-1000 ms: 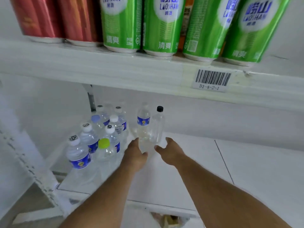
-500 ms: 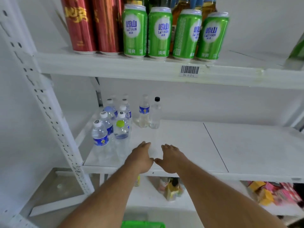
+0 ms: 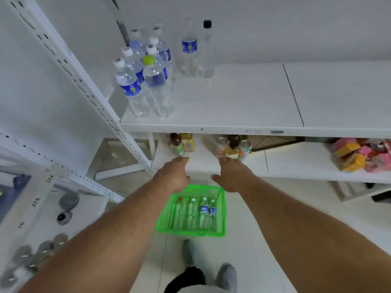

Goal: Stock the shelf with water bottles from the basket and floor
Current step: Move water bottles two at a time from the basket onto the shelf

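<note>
A green basket (image 3: 221, 210) sits on the floor below me, with several clear water bottles (image 3: 204, 214) lying side by side in it. On the white shelf (image 3: 243, 102) a cluster of water bottles (image 3: 146, 77) stands at the left end; a blue-labelled bottle (image 3: 189, 51) and a black-capped bottle (image 3: 207, 51) stand further back. My left hand (image 3: 174, 174) and my right hand (image 3: 232, 174) hang empty with fingers apart, above the basket and in front of the lower shelf's edge.
The lower shelf (image 3: 296, 166) holds drink bottles and cans (image 3: 233, 145) and pink and yellow packs (image 3: 361, 154) at the right. A white perforated upright (image 3: 84, 85) stands at the left. My grey shoes (image 3: 226, 275) stand on the tiled floor behind the basket.
Both hands have drawn back from the shelf with the two rear bottles left standing, and dropped toward the floor. My view has tilted down, bringing the green basket fully into sight.
</note>
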